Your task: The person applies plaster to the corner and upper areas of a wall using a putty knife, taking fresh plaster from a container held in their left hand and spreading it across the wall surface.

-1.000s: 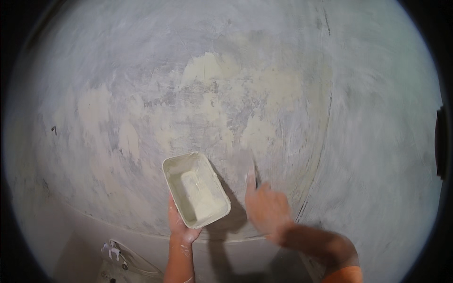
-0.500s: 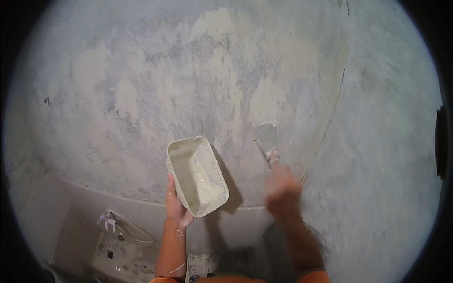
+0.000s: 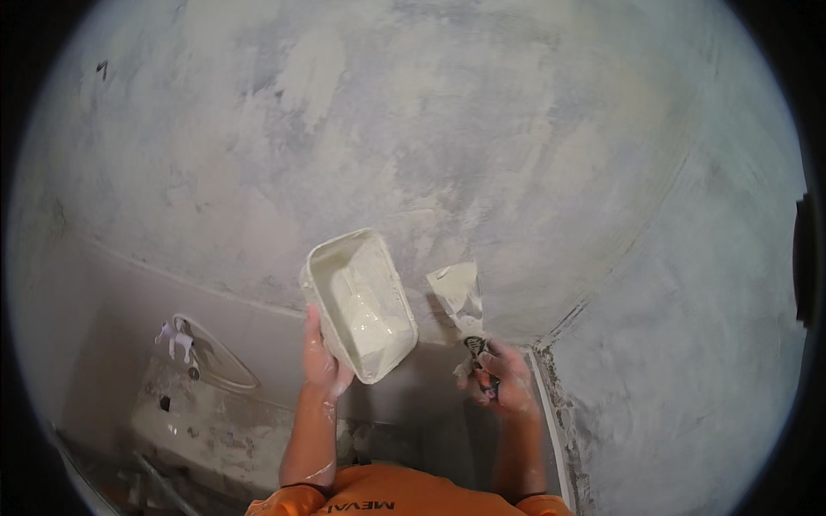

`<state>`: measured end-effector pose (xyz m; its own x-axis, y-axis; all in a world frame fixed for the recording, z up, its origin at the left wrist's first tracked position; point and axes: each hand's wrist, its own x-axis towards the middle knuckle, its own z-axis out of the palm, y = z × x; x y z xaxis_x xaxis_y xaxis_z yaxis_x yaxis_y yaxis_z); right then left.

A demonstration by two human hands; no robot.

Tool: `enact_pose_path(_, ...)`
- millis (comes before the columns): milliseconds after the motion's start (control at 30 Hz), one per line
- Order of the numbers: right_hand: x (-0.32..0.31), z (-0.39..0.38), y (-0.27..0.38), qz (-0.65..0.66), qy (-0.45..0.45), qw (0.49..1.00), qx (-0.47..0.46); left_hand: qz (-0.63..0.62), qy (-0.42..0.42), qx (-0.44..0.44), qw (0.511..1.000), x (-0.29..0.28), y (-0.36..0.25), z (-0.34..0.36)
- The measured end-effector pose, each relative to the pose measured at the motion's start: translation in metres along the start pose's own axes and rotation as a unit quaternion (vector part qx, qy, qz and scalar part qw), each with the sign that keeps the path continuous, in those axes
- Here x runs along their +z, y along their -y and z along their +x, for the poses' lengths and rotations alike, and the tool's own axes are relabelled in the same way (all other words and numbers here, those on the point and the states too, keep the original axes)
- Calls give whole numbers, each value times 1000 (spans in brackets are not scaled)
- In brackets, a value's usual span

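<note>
My left hand [image 3: 323,359] grips a pale, rectangular plastic tub [image 3: 379,335] from its left and underside, tilted so that wet cream filler shows inside. To its right, my right hand [image 3: 508,378] is closed round the dark handle of a putty knife [image 3: 456,288], whose broad blade is coated with the same filler. Behind both is a grey plastered wall [image 3: 447,129] mottled with cream patches. Whether the blade touches that wall I cannot tell. White smears mark both hands and forearms.
A second grey wall [image 3: 671,344] meets the patched one in a corner at the right. Low on the left are a grey panel with an oval recess [image 3: 224,365], a small white fitting [image 3: 176,340] and a stained surface [image 3: 198,404]. My orange shirt [image 3: 396,494] shows at the bottom.
My view has tilted downward, so the wall has shifted up. My right hand has turned and come back from the patched area, bringing the loaded blade beside the tub.
</note>
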<state>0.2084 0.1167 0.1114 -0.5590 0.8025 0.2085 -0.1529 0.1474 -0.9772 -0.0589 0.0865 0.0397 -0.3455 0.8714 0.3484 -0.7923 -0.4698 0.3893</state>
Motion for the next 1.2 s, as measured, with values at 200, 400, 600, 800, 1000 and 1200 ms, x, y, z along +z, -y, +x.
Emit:
enact_pose_path(200, 38, 18, -41, -35, 4, 999, 4, -5, -23, -37, 999, -6, -8, -11)
enact_pose_path(400, 53, 23, -84, -123, 24, 986, -106, 4, -57, -51, 997, -14, -22, -28)
enact_pose_path(600, 72, 22, -106, -134, 21, 980, -145, -1, -79, -27, 997, -20, -38, -43)
enact_pose_path(800, 95, 34, -109, -160, 35, 976, -142, 1, -96, 2, 995, -29, -55, -55)
enact_pose_path(1000, 105, 48, -116, -203, 6, 974, -104, 39, -122, -11, 992, -35, -73, -59)
enact_pose_path(1200, 96, 67, -127, -227, -58, 971, -40, 110, -152, -22, 982, -36, -77, -53)
